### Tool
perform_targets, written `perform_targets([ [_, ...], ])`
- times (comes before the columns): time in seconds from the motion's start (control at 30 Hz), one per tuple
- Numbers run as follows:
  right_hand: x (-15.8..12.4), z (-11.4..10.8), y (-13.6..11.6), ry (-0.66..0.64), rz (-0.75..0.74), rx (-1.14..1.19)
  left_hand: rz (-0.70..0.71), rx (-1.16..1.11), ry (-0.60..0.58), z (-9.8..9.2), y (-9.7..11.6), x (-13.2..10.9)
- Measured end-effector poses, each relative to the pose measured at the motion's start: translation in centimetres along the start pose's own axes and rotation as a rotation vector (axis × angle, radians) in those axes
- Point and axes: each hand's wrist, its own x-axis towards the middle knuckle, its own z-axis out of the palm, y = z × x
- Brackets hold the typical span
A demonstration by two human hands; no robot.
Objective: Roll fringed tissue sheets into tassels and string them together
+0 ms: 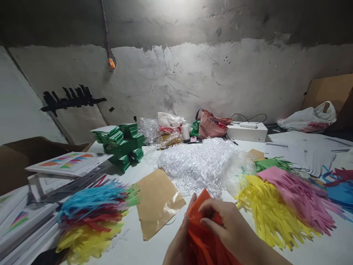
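Observation:
Close in front of me, both hands are on a bundle of orange-red fringed tissue paper (199, 215) with a pointed top. My left hand (180, 235) grips it along its left side, fingers pointing upward. My right hand (224, 219) pinches the paper near the top with thumb and bent fingers. Its loose strips hang down toward the bottom of the view. Right of my hands lie a yellow fringed bundle (271, 211) and a pink one (300, 198). To the left is a brown paper sheet (158, 204) with a shiny patch of tape.
A heap of white string (193, 162) spreads across the middle. Blue, red and yellow fringes (93, 206) pile up at left, beside flat printed boxes (68, 162) and green folded stacks (124, 143). Bags and a white box (246, 131) stand along the wall.

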Motion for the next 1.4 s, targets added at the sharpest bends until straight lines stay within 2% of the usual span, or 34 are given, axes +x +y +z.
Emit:
perform_targets([
  [0.1, -0.3, 0.2, 0.0, 0.018, -0.326, -0.209, -0.009, -0.026, -0.026, 0.3, -0.1, 0.0],
  [0.17, -0.6, 0.5, 0.0, 0.02, -0.457, -0.315, -0.022, -0.049, -0.006, 0.5, -0.1, 0.0],
  [0.33, -0.9, 1.7, 0.1, 0.093, -0.509, -0.507, -0.103, -0.021, 0.143, 1.4, 0.5, -0.3],
  [0.47, -1.0, 2.9, 1.0, 0.177, -0.571, -0.598, -0.122, 0.015, 0.131, 2.0, 1.0, -0.3],
  [0.53, -1.0, 3.1, 1.3, 0.216, -0.543, -0.532, -0.106, 0.001, 0.107, 2.3, 1.1, -0.4],
  [0.63, -1.1, 2.8, 1.4, 0.208, -0.464, -0.368, -0.093, 0.024, 0.134, 2.4, 0.8, -0.4],
  [0.73, -1.2, 1.9, 1.1, 0.104, -0.333, -0.274, -0.044, 0.064, 0.158, 2.1, 0.2, -0.3],
  [0.87, -0.9, 0.9, 0.4, -0.01, -0.12, -0.218, -0.016, 0.048, 0.094, 1.0, -0.5, -0.2],
  [0.97, -0.6, 0.2, -0.3, -0.063, 0.011, -0.122, -0.009, 0.176, 0.093, 0.2, -0.5, -0.1],
  [1.03, -0.5, -0.2, -0.7, -0.07, 0.028, -0.076, 0.013, 0.29, 0.135, -0.2, -0.3, -0.1],
  [1.13, -0.5, -0.8, -1.1, -0.026, -0.094, -0.183, 0.055, 0.398, 0.222, -0.5, -0.2, -0.1],
  [1.3, -0.5, -1.0, -1.3, 0.205, -0.504, -0.527, 0.119, 0.493, 0.271, -1.3, -0.4, -0.1],
  [1.4, -0.5, -0.6, -1.0, 0.193, -0.57, -0.65, 0.143, 0.622, 0.308, -1.7, -0.5, -0.4],
])
